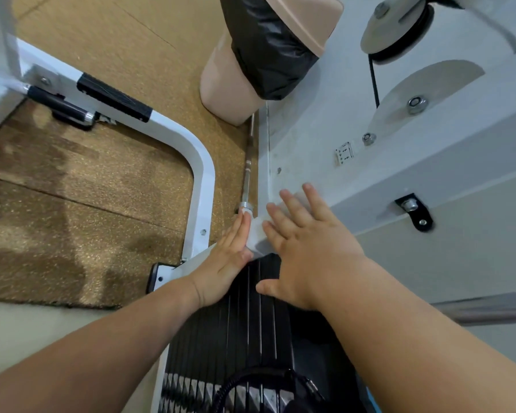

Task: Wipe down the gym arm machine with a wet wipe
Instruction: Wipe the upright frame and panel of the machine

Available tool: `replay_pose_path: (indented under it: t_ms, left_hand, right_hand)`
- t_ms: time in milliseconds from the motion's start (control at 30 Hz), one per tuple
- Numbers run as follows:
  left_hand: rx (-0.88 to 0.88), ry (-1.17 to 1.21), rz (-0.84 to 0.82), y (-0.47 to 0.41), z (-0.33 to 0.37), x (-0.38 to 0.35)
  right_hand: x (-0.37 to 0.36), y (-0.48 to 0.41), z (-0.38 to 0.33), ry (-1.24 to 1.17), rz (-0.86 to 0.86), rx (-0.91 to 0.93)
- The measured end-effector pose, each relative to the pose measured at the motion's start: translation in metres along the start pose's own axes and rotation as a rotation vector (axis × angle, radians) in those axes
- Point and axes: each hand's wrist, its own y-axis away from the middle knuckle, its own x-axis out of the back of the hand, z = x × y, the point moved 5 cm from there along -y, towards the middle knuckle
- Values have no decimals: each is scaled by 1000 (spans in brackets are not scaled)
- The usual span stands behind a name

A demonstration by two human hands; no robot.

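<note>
Black weights [245, 338] with a coiled cable [236, 383] over them lie under both forearms. On top of them the left hand [227, 263] has its fingers straight and together, laid flat against the left side of a white wipe [255, 234]; whether the thumb catches the wipe I cannot tell. The wipe sits between the two hands, on the edge of the machine's white panel [325, 150]. Just right of it, the right hand [307, 257] is spread wide, fingers flat on the panel and thumb on the weights. Past the left fingertips a steel rod [248, 168] runs away. A white frame [204, 180] curves left of the left hand. Beyond both hands stands a bin [230, 81], with a pulley [396, 25] far right.
</note>
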Motion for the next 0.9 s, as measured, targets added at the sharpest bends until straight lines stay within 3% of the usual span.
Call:
replay_pose_path:
  t_ms: [100,233,367,467,533,733,900]
  left_hand:
    - [160,52,-37,16,-48,-5]
    - [245,131,-68,29,-93,-11]
    - [384,408,-9,29,-132,-21]
    - [354,222,-51,43,-161,-25]
    - [426,173,-107,59,-185,-30]
    - [664,303,-129,68,-234,-28]
    - [693,353,-77,63,-238,-34]
  right_hand:
    - [1,-22,-12,35,-63,97]
    - [5,-53,-18,70,-170,158]
    - [5,-71,-38,90,-211,291]
    - [1,-74,-49,76,-242,319]
    - [0,-71,-49,74,-244,332]
    - [0,-74,-50,65,-249,348]
    - [-1,-74,-51,53,-241,347]
